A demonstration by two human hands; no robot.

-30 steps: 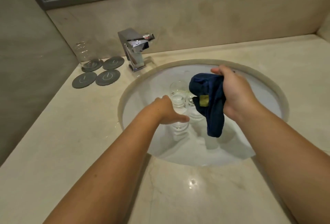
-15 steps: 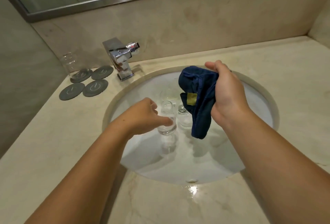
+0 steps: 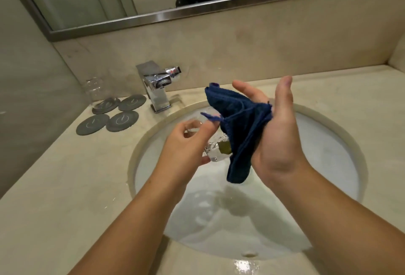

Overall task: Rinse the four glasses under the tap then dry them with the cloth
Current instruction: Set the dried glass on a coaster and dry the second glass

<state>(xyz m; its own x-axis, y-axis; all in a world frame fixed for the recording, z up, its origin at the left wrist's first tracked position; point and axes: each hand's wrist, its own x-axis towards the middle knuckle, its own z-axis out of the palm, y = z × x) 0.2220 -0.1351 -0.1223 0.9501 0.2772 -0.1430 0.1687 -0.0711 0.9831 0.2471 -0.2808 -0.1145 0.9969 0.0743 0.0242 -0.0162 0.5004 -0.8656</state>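
**Me:** Glass [image 3: 215, 150] number two, I reckon. My left hand [image 3: 186, 143] has it pinched by the rim and side, tilted, up over the sink [image 3: 328, 143]. My right hand [image 3: 276, 134] is spread wide, palm up, with the blue cloth [image 3: 238, 130] draped across it, just beside the glass and partly in front of it.

**Helper:** Where are the rest?

**Me:** One glass on coaster [image 3: 94, 92] stands well off to the left of my left hand, past the tap [image 3: 156, 86], on the back one of four grey coasters [image 3: 122, 118] on the tabletop [image 3: 65, 187]. Any others I cannot make out; my hands and the cloth cover the bottom of the sink.

**Helper:** So what's the step?

**Me:** Drying, I'd judge. The glass looks wet, with beads along its base.

**Helper:** How will you do it well?

**Me:** Bring the open cloth under the base, close my right hand around the outside, and turn the glass with my left. Then push a fold of cloth down inside and twist. Wet glass slips, so I'd keep my left grip firm until the cloth has it, and stay over the sink, not the hard tabletop edge. The loose corner hanging below my right hand should be gathered up so it doesn't dip into the wet sink.
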